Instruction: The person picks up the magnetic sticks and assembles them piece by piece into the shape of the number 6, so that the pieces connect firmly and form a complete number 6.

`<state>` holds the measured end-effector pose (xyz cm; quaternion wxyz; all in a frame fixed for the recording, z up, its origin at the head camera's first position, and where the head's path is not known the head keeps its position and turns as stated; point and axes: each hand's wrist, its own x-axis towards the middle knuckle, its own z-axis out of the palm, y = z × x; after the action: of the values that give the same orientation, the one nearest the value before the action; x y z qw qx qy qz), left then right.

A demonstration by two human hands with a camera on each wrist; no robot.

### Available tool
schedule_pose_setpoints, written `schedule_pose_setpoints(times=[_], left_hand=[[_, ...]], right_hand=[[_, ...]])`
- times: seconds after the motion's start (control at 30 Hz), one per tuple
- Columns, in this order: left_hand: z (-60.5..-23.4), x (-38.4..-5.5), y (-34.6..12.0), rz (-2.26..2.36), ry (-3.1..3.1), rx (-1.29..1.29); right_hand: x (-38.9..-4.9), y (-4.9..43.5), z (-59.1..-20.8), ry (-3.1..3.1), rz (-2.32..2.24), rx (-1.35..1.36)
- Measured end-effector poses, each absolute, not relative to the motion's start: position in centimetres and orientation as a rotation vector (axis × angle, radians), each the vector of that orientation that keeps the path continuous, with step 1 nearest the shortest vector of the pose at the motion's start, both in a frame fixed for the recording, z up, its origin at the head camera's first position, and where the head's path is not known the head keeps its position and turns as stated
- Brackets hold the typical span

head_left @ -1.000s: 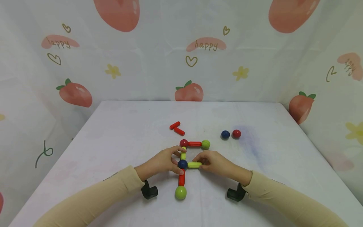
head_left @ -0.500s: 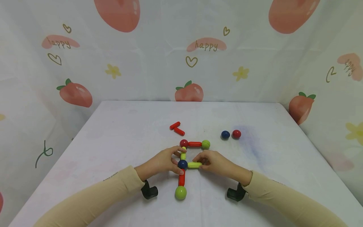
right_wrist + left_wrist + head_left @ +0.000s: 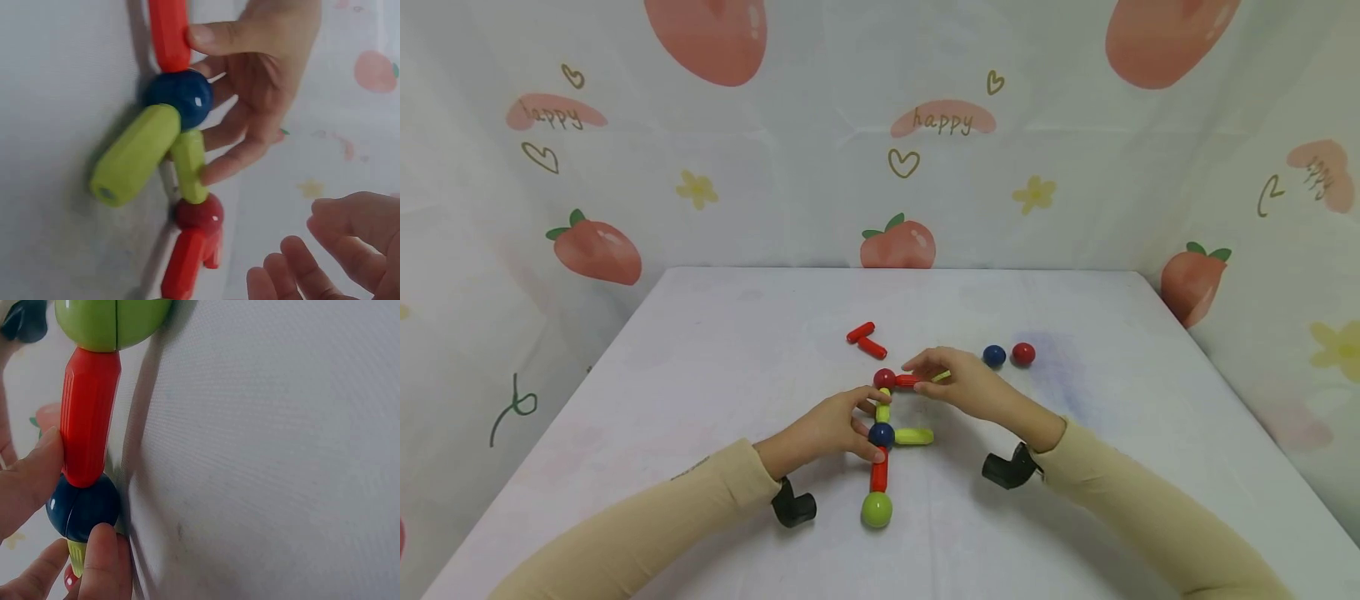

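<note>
My left hand (image 3: 835, 425) holds the joined magnetic stick-and-ball toy around its blue ball (image 3: 882, 435). The thumb lies on the red stick (image 3: 90, 419), and fingertips touch the blue ball and the upper yellow stick (image 3: 189, 165). That red stick ends in a green ball (image 3: 877, 509). From the blue ball a second yellow stick (image 3: 914, 437) points right. Beyond, a dark red ball (image 3: 884, 379) carries another red stick (image 3: 907, 381). My right hand (image 3: 958, 383) hovers over this stick's right end, fingers loosely bent, mostly hiding the green ball there.
Two loose red sticks (image 3: 872, 347) lie behind the toy. A loose blue ball (image 3: 994, 356) and a red ball (image 3: 1023, 354) sit just beyond my right hand. The white table (image 3: 737, 333) meets a printed cloth backdrop (image 3: 790, 192).
My right hand has let go of the right-pointing yellow stick and moved away, up to the far red stick and green ball. The left hand has stayed in place.
</note>
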<state>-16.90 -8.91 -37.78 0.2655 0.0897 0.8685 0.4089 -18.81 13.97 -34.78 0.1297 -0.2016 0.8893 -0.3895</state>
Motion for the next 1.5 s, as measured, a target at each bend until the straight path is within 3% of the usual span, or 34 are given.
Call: schedule_pose_setpoints(times=[0.27, 0.8, 1.5], left_hand=[[-37.8, -16.9, -8.9, 1.115, 2.341, 0.256], [-37.8, -17.1, -8.9, 1.095, 2.353, 0.257], [-37.8, -17.2, -8.9, 1.070, 2.361, 0.261]], right_hand=[[-21.0, 11.9, -34.2, 2.612, -1.213, -0.489], [-26.0, 9.1, -37.6, 2.587, -1.284, -0.433], [-28.2, 8.1, -39.4, 2.537, -1.217, -0.241]])
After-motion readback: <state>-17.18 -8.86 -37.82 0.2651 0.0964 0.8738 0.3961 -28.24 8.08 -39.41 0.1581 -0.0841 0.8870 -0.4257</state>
